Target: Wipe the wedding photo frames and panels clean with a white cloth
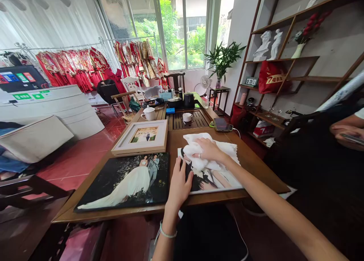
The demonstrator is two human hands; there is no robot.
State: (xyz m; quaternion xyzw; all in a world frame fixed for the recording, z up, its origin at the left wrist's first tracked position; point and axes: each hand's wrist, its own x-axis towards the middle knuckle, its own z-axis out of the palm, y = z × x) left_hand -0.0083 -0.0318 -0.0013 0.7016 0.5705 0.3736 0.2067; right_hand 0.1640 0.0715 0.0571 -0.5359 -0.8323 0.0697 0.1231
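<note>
A white cloth (195,163) lies bunched on a photo print panel (218,181) at the table's near right. My right hand (209,151), wearing a ring, presses on this cloth with its fingers curled into it. At the panel's left edge rests my left hand (181,181), fingers stretched out and thumb apart, touching the print. Part of the cloth spreads behind the right hand and covers the panel's far side. To the left lies a dark wedding photo panel (125,181) of a couple. Just beyond it sits a light wooden picture frame (142,136) with a small photo.
Further along the wooden table (263,174) are a white lidded cup (148,113), a small white bowl (187,117) on a slatted tea tray (173,122), and a phone (223,124) with a cable. At far right, another person's hand (348,134) holds a phone. Shelves (256,32) stand behind.
</note>
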